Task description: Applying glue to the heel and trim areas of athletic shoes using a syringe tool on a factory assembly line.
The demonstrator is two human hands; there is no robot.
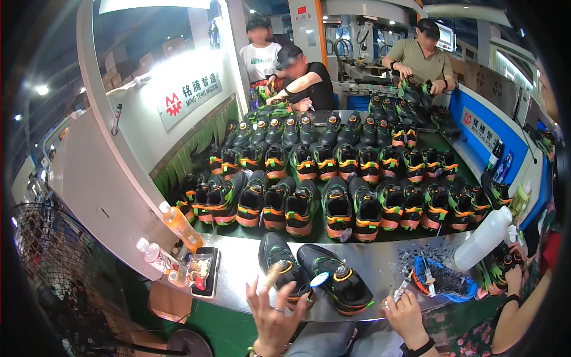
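Note:
Two black sneakers with green and orange trim stand side by side at the steel table's near edge, a left shoe (pixel 278 256) and a right shoe (pixel 339 279). My left hand (pixel 275 315) is raised just in front of them, fingers spread, holding nothing. A round white tag with a blue rim (pixel 319 279) shows between the shoes. My right hand (pixel 404 315) pinches a slim, clear, syringe-like tool (pixel 402 289), partly hidden by the fingers. Right beside it lies a blue-rimmed shallow tray (pixel 473 290) with dark scraps and another slim tool (pixel 427 275) in it.
Rows of similar sneakers (pixel 303 205) fill the table beyond. A white bottle (pixel 483 238) leans at right, near a co-worker's hand (pixel 514 278). Drink bottles (pixel 181 226) and a small black tray (pixel 205 290) stand at left. Several people work at the far end.

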